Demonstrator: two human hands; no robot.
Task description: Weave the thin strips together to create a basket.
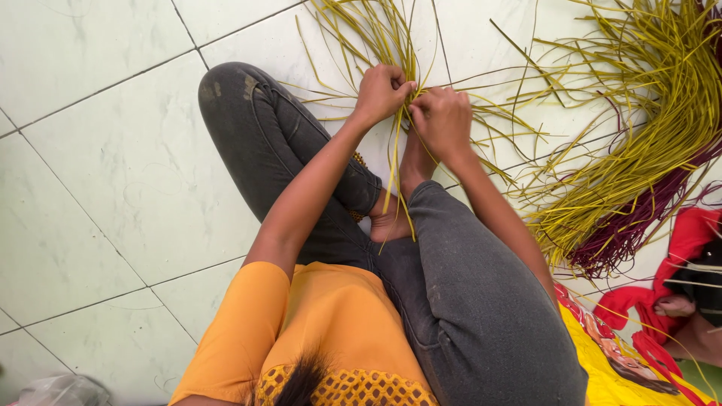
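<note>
Person seated on tiled floor [113, 165]. Left hand [381, 92] and right hand [444, 120] side by side, touching, each grip closed on yellow strands [396, 173]. Strands' long axis runs from knees away, fanning beyond hands; loose ends hang toward foot [391, 222].

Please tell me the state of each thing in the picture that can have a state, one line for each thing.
left hand: closed, pinching yellow strips.
right hand: closed on the same strips, touching the left hand.
yellow strips: fanned out loose on the tiled floor, gathered where the hands meet.
big bundle of yellow and purple strips: lying loose on the floor, untouched.
another person's foot: resting by red cloth.
</note>
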